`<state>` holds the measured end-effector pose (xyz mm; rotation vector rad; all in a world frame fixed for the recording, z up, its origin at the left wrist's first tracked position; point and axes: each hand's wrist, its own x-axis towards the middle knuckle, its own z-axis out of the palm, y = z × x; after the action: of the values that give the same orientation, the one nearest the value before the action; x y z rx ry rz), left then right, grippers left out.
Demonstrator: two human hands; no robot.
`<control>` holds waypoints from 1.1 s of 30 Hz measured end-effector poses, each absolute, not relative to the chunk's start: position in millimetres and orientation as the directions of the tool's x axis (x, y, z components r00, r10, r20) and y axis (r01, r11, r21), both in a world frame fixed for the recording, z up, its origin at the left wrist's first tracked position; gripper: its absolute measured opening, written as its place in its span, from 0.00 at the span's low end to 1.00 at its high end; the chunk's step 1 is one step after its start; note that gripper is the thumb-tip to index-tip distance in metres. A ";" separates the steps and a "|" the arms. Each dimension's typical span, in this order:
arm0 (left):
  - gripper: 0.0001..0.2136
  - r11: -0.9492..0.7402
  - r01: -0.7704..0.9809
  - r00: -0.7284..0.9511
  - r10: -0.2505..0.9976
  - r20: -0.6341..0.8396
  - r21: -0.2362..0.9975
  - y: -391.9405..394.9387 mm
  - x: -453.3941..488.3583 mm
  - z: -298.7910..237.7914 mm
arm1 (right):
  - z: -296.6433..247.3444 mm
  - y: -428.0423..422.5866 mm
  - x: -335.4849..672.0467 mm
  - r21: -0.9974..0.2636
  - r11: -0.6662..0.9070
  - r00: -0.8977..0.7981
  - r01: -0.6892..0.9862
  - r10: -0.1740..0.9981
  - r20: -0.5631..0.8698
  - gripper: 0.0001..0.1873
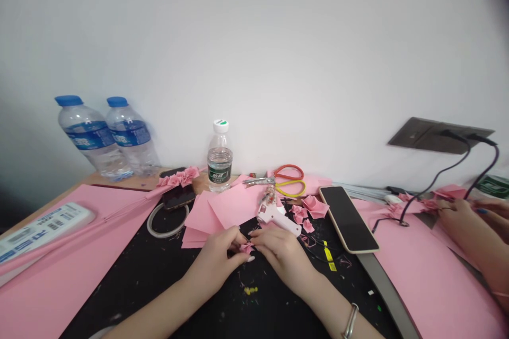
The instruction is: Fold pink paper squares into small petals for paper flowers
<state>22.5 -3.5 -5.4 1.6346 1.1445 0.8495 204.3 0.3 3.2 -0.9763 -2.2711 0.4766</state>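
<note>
My left hand [220,255] and my right hand [278,250] meet over the black mat [159,270], both pinched on a small folded pink paper piece [246,247]. A white glue gun [276,215] lies just beyond my right hand. Squares of pink paper [222,211] are stacked behind my left hand. Several finished pink paper flowers [310,207] lie to the right of the glue gun. A silver bracelet [350,320] circles my right wrist.
Two large water bottles [109,137] and a small one [219,158] stand by the wall. Scissors [284,180], a phone [348,218], a power strip [37,230] and big pink sheets [51,275] lie around. Another person's hands [469,217] work at the right, beneath a wall socket [437,135].
</note>
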 end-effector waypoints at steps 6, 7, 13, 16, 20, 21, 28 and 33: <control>0.03 -0.151 0.339 0.350 0.936 0.025 0.929 -4.4 22.0 -4.1 | 4.1 -3.3 203.5 -0.539 0.635 -0.574 0.554 0.760 0.304 0.12; 0.04 -0.149 0.340 0.349 0.937 0.022 0.929 -4.7 22.3 -3.9 | 3.0 -3.8 203.3 -0.541 0.626 -0.568 0.561 0.767 0.299 0.12; 0.05 -0.093 0.280 0.316 0.949 0.000 0.955 -3.8 23.8 -1.9 | -1.7 -2.4 202.0 -0.565 0.617 -0.509 0.548 0.782 0.361 0.11; 0.05 -0.069 0.241 0.288 0.958 -0.004 0.968 -2.5 24.4 -0.8 | -3.3 -0.3 202.2 -0.551 0.625 -0.451 0.553 0.781 0.432 0.09; 0.06 -0.067 0.252 0.269 0.963 -0.003 0.965 -2.9 24.3 -0.7 | -5.2 0.4 203.5 -0.488 0.663 -0.471 0.568 0.748 0.468 0.11; 0.06 -0.071 0.249 0.272 0.962 0.001 0.966 -3.2 24.1 -0.9 | -5.3 0.4 203.8 -0.472 0.669 -0.484 0.574 0.742 0.463 0.11; 0.06 -0.078 0.249 0.289 0.957 0.003 0.965 -4.1 23.6 -2.1 | -3.0 -0.2 203.7 -0.454 0.658 -0.541 0.601 0.753 0.374 0.13; 0.05 -0.091 0.257 0.309 0.951 0.007 0.962 -2.8 23.7 -0.9 | 0.9 -1.2 203.4 -0.456 0.652 -0.570 0.605 0.755 0.324 0.13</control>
<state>23.7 -2.8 -0.9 1.5734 1.1366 0.8683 203.4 -1.2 0.9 -1.0594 -2.3752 0.4045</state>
